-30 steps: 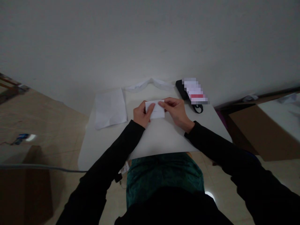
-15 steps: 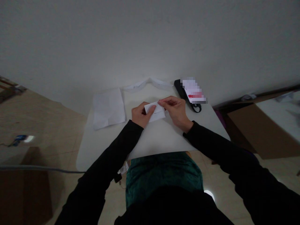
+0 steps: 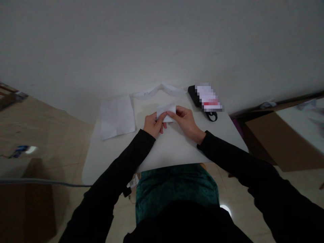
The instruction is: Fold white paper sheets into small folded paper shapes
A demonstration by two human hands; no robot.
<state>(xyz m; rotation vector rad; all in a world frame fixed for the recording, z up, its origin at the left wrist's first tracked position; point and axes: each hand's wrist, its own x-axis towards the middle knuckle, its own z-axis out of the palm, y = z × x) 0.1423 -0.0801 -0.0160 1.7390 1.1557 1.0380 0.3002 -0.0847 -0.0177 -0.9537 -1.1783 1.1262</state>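
Note:
A small folded piece of white paper (image 3: 167, 108) is held up over the middle of the white table (image 3: 167, 148). My left hand (image 3: 153, 125) pinches its left side, thumb on the near face. From the right, my right hand (image 3: 186, 122) grips it too, with its thumb pressed on the paper close to the left thumb. The fingers behind the paper are partly hidden. To the left lies a larger creased white sheet (image 3: 116, 117), flat on the table and apart from my hands.
Along the table's back edge by the wall lies a bent white paper strip (image 3: 146, 93). A black pouch (image 3: 194, 96) with a loop and a blurred-out item on it sits at the back right. Brown cardboard (image 3: 286, 140) is off to the right, and a cable (image 3: 45, 181) runs at the left.
The folded paper has been turned, so a plain face now shows instead of the flap. My right hand has shifted from its top edge to its right side, and both thumbs press on it.

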